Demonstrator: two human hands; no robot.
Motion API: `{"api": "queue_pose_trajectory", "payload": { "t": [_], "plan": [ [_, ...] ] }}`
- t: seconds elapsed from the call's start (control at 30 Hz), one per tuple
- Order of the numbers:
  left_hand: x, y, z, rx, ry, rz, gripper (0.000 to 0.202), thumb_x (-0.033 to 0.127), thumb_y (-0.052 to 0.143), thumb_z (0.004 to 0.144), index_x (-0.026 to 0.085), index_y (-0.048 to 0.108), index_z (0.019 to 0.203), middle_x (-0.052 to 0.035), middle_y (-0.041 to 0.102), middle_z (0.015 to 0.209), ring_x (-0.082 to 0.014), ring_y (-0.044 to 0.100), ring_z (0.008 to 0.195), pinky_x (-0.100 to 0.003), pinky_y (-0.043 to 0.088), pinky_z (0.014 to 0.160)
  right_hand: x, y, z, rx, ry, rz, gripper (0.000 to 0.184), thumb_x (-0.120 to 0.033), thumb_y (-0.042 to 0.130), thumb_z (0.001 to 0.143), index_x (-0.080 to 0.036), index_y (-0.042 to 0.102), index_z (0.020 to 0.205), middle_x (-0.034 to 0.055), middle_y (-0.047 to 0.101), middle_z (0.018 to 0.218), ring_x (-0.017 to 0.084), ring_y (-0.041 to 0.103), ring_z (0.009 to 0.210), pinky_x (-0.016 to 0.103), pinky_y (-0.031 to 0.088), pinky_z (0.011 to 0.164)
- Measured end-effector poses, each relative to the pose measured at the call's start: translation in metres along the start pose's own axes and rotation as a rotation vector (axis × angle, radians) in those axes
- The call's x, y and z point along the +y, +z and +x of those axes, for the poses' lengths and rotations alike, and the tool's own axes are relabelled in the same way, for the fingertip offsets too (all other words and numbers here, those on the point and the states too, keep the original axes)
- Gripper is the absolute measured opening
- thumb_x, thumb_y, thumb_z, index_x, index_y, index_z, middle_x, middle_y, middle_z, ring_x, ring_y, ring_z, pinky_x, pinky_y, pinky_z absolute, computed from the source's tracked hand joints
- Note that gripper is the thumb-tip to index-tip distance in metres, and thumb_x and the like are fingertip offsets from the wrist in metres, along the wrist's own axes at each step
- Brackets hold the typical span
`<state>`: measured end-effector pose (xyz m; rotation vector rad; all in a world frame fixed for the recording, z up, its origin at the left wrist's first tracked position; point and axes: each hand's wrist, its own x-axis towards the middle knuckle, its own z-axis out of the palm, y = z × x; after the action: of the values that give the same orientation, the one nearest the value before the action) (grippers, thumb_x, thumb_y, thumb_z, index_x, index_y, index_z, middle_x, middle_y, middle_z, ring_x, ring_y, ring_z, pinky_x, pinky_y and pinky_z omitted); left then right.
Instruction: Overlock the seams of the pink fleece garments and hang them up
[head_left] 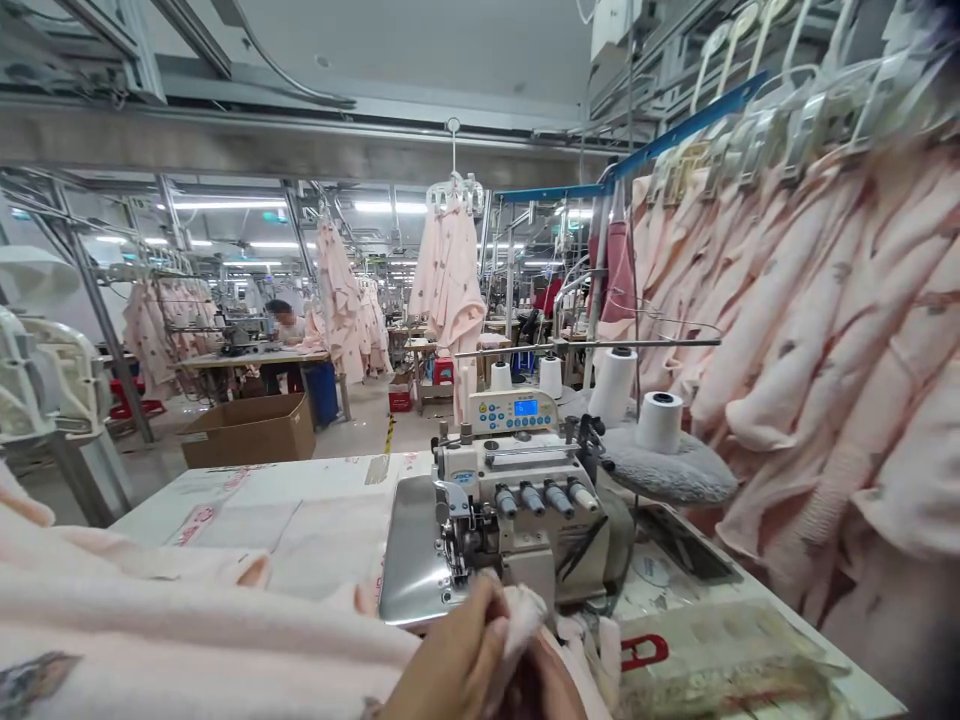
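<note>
Overhead I have a pale grey ceiling (420,50), and a broad metal beam (300,140) crosses my view from ten o'clock to one. Below it, lit fluorescent tubes (225,205) recede in white lines deep into the hall. A blue overhead rail (690,128) bends near one o'clock and runs toward two. At my eleven, a workbench (255,357) stands beyond an open cardboard box (247,430), a blue bin (321,393) just beside it. The shiny floor (360,405) carries yellow-and-black striped tape (389,435) between eleven and twelve. Farther off, near twelve, is a red stool (443,371); a slanting metal post (96,300) rises at ten.
</note>
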<state>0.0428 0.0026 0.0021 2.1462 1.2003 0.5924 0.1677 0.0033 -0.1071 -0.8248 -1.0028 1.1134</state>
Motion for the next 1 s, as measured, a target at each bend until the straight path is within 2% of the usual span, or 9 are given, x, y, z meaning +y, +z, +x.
{"api": "queue_pose_trajectory", "payload": {
  "t": [0.2,0.33,0.47,0.53,0.63,0.7,0.83,0.93,1.0],
  "plan": [
    [-0.004,-0.027,-0.044,0.307,-0.089,-0.236,0.014,0.031,0.039,0.090,0.023,0.040,0.102,-0.0018,0.057,0.094,-0.0161,0.055,0.089,-0.026,0.041,0.081,-0.017,0.044,-0.032,-0.018,-0.143,-0.066,0.056,-0.061,0.067,0.067,-0.021,0.060,0.107,0.0083,0.066,0.088,0.022,0.063,0.068,0.032,0.051,0.062],
    [-0.002,-0.041,-0.071,0.354,-0.140,-0.204,0.026,0.028,0.044,0.089,0.026,0.040,0.115,0.0004,0.057,0.092,-0.0155,0.056,0.087,-0.027,0.041,0.083,-0.039,0.073,-0.033,-0.168,-0.186,-0.324,0.034,-0.046,0.059,0.081,-0.022,0.061,0.104,0.0061,0.067,0.097,0.024,0.061,0.092,0.029,0.048,0.077],
    [-0.003,-0.066,-0.093,0.341,-0.108,-0.042,0.041,0.019,0.052,0.084,0.030,0.043,0.123,0.0000,0.056,0.105,-0.0155,0.054,0.096,-0.027,0.039,0.088,-0.053,0.082,-0.030,-0.403,-0.260,-0.459,0.021,-0.033,0.045,0.090,-0.023,0.063,0.091,0.0024,0.066,0.088,0.019,0.061,0.086,0.026,0.047,0.077],
    [-0.003,-0.072,-0.099,0.324,-0.087,-0.024,0.046,0.017,0.052,0.084,0.032,0.043,0.126,0.0006,0.056,0.107,-0.0147,0.055,0.098,-0.026,0.038,0.089,-0.056,0.087,-0.033,-0.478,-0.296,-0.458,0.019,-0.032,0.049,0.088,-0.023,0.062,0.097,0.0037,0.065,0.092,0.019,0.061,0.085,0.027,0.047,0.075],
    [-0.002,-0.069,-0.099,0.398,-0.134,-0.066,0.040,0.019,0.053,0.084,0.028,0.048,0.122,0.0005,0.059,0.102,-0.0147,0.056,0.095,-0.026,0.040,0.088,-0.056,0.098,-0.043,-0.481,-0.338,-0.456,0.031,-0.035,0.058,0.082,-0.021,0.058,0.109,0.0058,0.064,0.095,0.021,0.059,0.083,0.028,0.047,0.071],
    [-0.002,-0.064,-0.098,0.446,-0.178,-0.117,0.034,0.022,0.053,0.084,0.026,0.049,0.118,0.0000,0.060,0.100,-0.0150,0.057,0.093,-0.026,0.041,0.087,-0.054,0.103,-0.047,-0.442,-0.331,-0.464,0.026,-0.035,0.056,0.084,-0.021,0.059,0.105,0.0048,0.064,0.089,0.019,0.057,0.075,0.027,0.046,0.068],
    [-0.001,-0.068,-0.103,0.298,-0.141,-0.144,0.038,0.022,0.052,0.084,0.025,0.050,0.122,-0.0025,0.055,0.110,-0.0160,0.053,0.103,-0.027,0.039,0.093,-0.055,0.100,-0.043,-0.449,-0.226,-0.473,0.020,-0.031,0.045,0.088,-0.020,0.060,0.082,0.0034,0.062,0.077,0.018,0.055,0.071,0.025,0.043,0.068],
    [-0.001,-0.082,-0.107,0.062,-0.091,-0.110,0.044,0.020,0.048,0.085,0.029,0.048,0.128,-0.0036,0.052,0.117,-0.0157,0.053,0.106,-0.027,0.037,0.096,-0.062,0.089,-0.034,-0.597,-0.058,-0.389,0.025,-0.033,0.045,0.086,-0.019,0.063,0.074,0.0028,0.062,0.072,0.019,0.055,0.070,0.027,0.044,0.070],
    [-0.001,-0.088,-0.108,-0.009,-0.057,-0.115,0.038,0.021,0.047,0.087,0.027,0.055,0.123,-0.0036,0.056,0.116,-0.0163,0.054,0.105,-0.026,0.038,0.094,-0.066,0.083,-0.030,-0.660,0.080,-0.300,0.026,-0.034,0.046,0.083,-0.019,0.067,0.076,0.0034,0.064,0.073,0.021,0.056,0.073,0.028,0.045,0.068]
  ]
}}
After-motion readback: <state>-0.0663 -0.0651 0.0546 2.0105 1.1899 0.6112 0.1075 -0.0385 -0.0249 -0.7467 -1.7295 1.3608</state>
